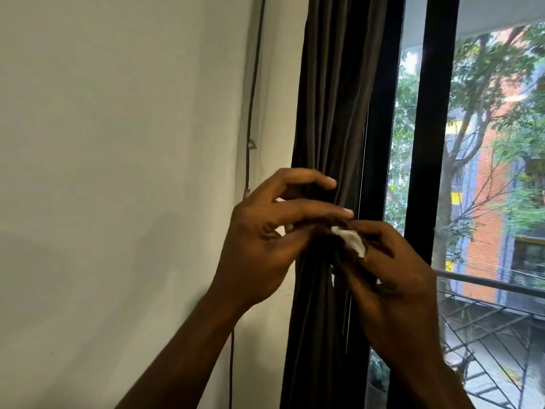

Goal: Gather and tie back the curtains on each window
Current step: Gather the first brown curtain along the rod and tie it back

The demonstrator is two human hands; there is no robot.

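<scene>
The left hand is pinching the dark tie-back round the gathered brown curtain; the right hand is gripping its white patch beside the window frame.

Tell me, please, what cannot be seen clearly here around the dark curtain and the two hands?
1. Head view: whether a tie goes round the dark curtain; the left hand and right hand cover that spot.
2. What the white scrap is: small, half hidden by the right hand.
3. Curtain's rod and hem: cut off by top and bottom edges.
4. Whether the left hand grips anything: its palm faces away.
</scene>
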